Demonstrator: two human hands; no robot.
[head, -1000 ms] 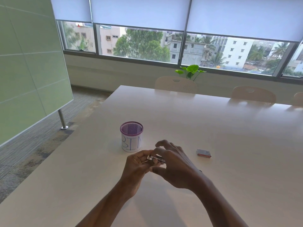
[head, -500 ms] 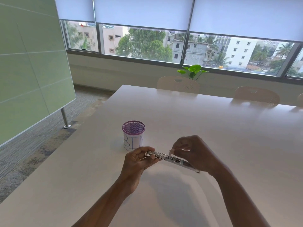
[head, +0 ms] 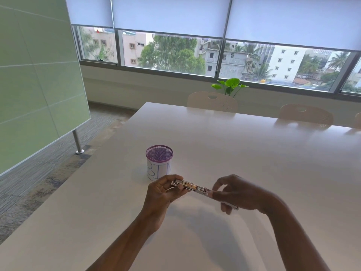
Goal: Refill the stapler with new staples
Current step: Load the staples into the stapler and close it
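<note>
A small metal stapler is held level above the white table, folded out long so its shiny staple channel faces up. My left hand grips its left end between thumb and fingers. My right hand holds the right end, thumb and forefinger pinching near the channel; the stapler's far right end is hidden under this hand. Whether there are staples in the channel or between my fingers is too small to tell. The staple box is hidden in this view.
A purple mesh cup wrapped in white paper stands just behind my left hand. Cream chairs line the table's far edge, with a green plant behind them. A green glass partition stands at the left on a carpet floor.
The stapler has been folded out from a compact bundle between both hands to full length. My right hand slid to the right along it. The red staple box is now covered by my right hand.
</note>
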